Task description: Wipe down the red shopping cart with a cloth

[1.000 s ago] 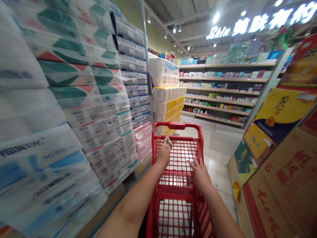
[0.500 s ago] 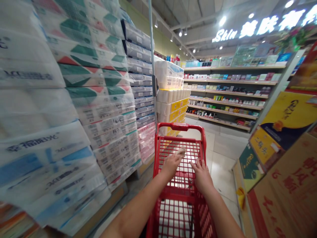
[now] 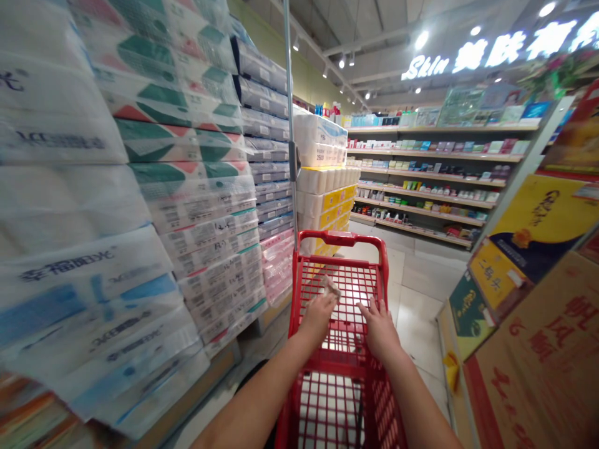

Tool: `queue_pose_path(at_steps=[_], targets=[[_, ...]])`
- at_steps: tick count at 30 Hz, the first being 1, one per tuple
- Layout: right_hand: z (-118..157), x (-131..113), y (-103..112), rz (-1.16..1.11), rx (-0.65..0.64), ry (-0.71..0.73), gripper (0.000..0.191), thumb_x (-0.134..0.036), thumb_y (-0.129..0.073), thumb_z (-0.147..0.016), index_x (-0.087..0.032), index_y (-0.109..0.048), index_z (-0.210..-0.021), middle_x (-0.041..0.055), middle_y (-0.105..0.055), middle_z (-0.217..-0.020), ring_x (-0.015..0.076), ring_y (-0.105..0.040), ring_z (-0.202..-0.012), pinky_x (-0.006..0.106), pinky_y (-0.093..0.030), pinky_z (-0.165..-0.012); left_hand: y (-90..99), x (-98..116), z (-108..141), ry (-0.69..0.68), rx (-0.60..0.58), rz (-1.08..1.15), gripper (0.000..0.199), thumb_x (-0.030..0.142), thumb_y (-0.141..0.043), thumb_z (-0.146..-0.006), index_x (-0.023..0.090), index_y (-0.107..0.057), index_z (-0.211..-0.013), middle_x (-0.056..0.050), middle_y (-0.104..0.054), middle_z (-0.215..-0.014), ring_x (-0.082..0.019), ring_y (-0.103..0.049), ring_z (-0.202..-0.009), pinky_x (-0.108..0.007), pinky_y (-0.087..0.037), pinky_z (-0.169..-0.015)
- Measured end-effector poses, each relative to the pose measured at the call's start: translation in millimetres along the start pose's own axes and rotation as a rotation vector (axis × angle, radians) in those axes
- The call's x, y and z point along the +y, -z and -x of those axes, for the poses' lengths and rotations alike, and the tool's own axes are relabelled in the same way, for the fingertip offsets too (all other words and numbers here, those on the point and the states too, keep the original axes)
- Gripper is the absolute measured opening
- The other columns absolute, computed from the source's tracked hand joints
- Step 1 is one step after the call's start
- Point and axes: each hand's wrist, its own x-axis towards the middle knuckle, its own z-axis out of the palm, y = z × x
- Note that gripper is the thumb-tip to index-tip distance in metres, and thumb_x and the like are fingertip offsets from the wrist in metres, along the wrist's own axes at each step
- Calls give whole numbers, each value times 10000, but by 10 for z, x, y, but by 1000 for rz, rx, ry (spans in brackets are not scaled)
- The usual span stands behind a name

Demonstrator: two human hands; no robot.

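A red cart point(image 3: 340, 239) with plastic mesh stands in front of me. Over its upper basket, my left hand point(image 3: 319, 313) is closed on a small crumpled cloth point(image 3: 331, 288), greyish white, that sticks out past the fingertips. My right hand point(image 3: 380, 324) is at the right side of the same basket, its fingers spread and nothing in them. Whether the right hand rests on the mesh I cannot tell.
Wrapped tissue packs point(image 3: 206, 206) are piled high on the left, on low pallets, beside a metal pole point(image 3: 290, 93). Cartons point(image 3: 538, 349) line the right. Shelves point(image 3: 435, 154) of small goods stand behind the tiled floor point(image 3: 414, 312).
My left hand has pulled back slightly toward me, and the cloth has shifted left and now shows more. My right hand has hardly moved.
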Motion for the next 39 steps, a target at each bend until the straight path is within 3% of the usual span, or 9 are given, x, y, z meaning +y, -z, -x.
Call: queue_pose_path(at_steps=[3,8,9,13,18,23,28,33,39], targets=[[0,4,-7,-2,0,1,890,38,-543,-677,-287,-340,-1482,110,-185,-1592,377,-87,-1454,485,-208,-1131,-88,93,124,-224,-49,-6,442,90,-488,-896,290,-557,-1284,-30,-557,-1374,-207,-398,-1347,-423,-387,-1048],[6,10,-17,-10,25,9,921,59,-533,-656,-304,-339,-1480,104,-193,-1590,369,-88,-1456,480,-186,-1135,26,71,258,95,10,-121,577,3,-449,-831,265,-513,-1340,-22,-502,-1431,-243,-464,-1263,-437,-419,-1008],[8,10,-17,-12,30,7,911,60,-525,-661,-304,-346,-1476,103,-195,-1590,366,-93,-1456,480,-182,-1134,53,72,285,96,-7,-122,603,-5,-458,-811,263,-505,-1349,-24,-498,-1434,-242,-475,-1242,-428,-430,-996],[20,6,-4,-16,33,6,891,60,-512,-672,-304,-356,-1471,96,-196,-1590,356,-100,-1457,480,-188,-1127,68,126,428,-114,-109,-90,538,44,-466,-843,297,-538,-1312,-12,-540,-1390,-226,-461,-1240,-419,-433,-1006],[54,-5,35,-11,28,8,915,84,-490,-661,-300,-340,-1478,103,-198,-1589,360,-83,-1458,473,-178,-1135,78,160,543,116,-45,-156,617,-16,-425,-794,249,-515,-1344,-39,-506,-1422,-249,-481,-1172,-423,-473,-953],[65,-1,47,-12,34,11,876,68,-484,-691,-304,-349,-1473,106,-190,-1590,370,-89,-1455,488,-182,-1132,100,235,628,-91,-167,-90,635,20,-467,-793,289,-481,-1369,-18,-516,-1408,-258,-485,-1149,-406,-490,-919],[41,10,36,-15,5,4,902,52,-531,-681,-292,-317,-1487,109,-165,-1596,370,-56,-1457,482,-170,-1137,94,235,672,151,-33,-161,612,-14,-393,-820,239,-486,-1370,-67,-500,-1417,-251,-512,-1090,-411,-484,-926],[35,15,30,-17,-6,-6,872,48,-515,-708,-298,-322,-1485,102,-160,-1598,352,-48,-1461,479,-163,-1134,-18,403,755,-63,-133,-102,566,50,-433,-851,271,-484,-1369,-51,-520,-1401,-256,-511,-1113,-393,-497,-891],[53,17,35,-26,20,4,856,45,-515,-717,-303,-334,-1478,109,-164,-1596,349,-60,-1461,477,-148,-1137,122,245,759,181,-17,-203,526,59,-393,-871,216,-488,-1363,-73,-500,-1420,-251,-526,-1073,-403,-480,-917]])
